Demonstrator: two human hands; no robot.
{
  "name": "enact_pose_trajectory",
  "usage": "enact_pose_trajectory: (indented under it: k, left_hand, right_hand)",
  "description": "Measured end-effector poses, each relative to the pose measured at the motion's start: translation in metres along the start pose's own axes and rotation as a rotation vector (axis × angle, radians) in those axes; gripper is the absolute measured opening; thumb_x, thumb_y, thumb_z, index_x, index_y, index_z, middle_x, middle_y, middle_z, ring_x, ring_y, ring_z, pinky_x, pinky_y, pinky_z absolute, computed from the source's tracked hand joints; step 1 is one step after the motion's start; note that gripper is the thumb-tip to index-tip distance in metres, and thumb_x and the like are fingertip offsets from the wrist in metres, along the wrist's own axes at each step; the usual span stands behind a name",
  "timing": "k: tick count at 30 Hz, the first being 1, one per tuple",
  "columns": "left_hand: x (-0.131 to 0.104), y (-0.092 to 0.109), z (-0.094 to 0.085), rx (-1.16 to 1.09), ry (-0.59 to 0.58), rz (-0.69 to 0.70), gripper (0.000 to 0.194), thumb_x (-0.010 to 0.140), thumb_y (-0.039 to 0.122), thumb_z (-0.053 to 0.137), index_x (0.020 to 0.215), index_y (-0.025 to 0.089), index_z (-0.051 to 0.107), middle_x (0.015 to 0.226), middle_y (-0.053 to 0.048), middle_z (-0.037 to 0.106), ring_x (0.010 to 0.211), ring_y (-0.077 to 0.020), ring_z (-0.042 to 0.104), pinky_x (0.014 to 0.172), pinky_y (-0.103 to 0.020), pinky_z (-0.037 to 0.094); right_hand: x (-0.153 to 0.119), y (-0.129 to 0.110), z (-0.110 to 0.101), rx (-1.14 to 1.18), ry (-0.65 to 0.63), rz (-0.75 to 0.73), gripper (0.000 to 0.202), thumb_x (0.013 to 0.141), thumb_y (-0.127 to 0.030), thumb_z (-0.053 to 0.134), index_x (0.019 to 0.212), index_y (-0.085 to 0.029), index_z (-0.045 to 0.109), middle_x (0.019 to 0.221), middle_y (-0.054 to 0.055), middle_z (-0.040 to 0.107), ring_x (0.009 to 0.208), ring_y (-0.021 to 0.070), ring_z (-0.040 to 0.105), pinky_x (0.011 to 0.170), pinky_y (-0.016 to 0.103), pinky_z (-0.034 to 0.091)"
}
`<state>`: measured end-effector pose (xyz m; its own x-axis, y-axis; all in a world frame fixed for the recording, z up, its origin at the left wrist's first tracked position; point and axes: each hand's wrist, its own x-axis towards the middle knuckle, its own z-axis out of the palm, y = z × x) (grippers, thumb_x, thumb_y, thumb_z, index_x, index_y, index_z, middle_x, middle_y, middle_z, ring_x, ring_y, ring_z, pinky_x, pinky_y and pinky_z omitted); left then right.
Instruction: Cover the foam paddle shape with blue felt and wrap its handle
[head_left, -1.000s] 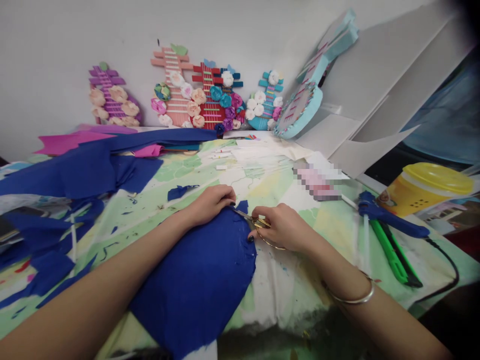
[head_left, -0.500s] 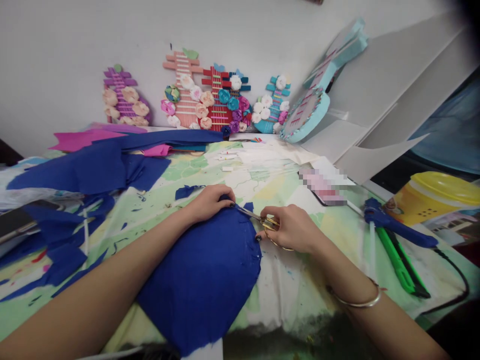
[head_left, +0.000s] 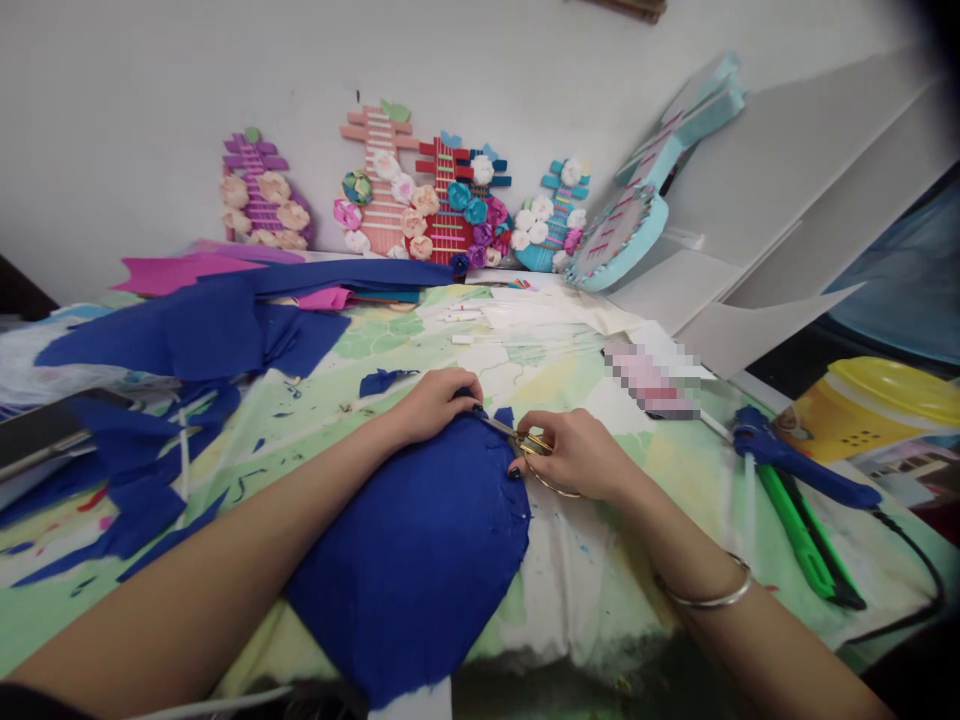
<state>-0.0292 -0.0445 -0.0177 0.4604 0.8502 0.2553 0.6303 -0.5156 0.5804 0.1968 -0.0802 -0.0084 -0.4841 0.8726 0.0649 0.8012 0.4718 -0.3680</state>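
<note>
A rounded, deep-blue covered piece (head_left: 412,550), its right rim notched and puckered, lies on the table with its lower end over the front edge. My left hand (head_left: 439,405) is closed on its top edge, thumb on the blue material. In my right hand (head_left: 574,455) are scissors (head_left: 536,445) with gold handles, fingers through the loops. Their blades reach left along the piece's upper right rim, close to my left thumb. How far the blades are apart cannot be made out. A small blue scrap (head_left: 504,414) sticks out just beyond the blades.
Blue cut-offs (head_left: 142,490) and folded blue sheets (head_left: 202,330) lie left. Decorated lute-shaped pieces (head_left: 382,190) lean on the wall. At right are a phone (head_left: 652,380), a blue glue gun (head_left: 802,465) with a cord, a green cutter (head_left: 806,540) and a yellow bucket (head_left: 877,405).
The scene has shifted slightly right and down as the head view turned. The scissors sit slightly further left along the rim; both hands keep their holds.
</note>
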Motion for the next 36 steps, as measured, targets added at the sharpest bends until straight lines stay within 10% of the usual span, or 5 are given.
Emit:
enact_pose_trajectory:
  k: [36]
  left_hand:
    - [-0.003, -0.010, -0.004, 0.027, 0.060, -0.075, 0.020, 0.073, 0.018, 0.064, 0.092, 0.019, 0.065, 0.088, -0.002, 0.069, 0.082, -0.0184, 0.061, 0.073, -0.028, 0.044]
  right_hand:
    - [0.007, -0.001, -0.002, 0.049, -0.029, 0.033, 0.040, 0.064, -0.058, 0.074, 0.086, -0.026, 0.066, 0.056, -0.003, 0.059, 0.056, 0.0143, 0.052, 0.051, 0.023, 0.029]
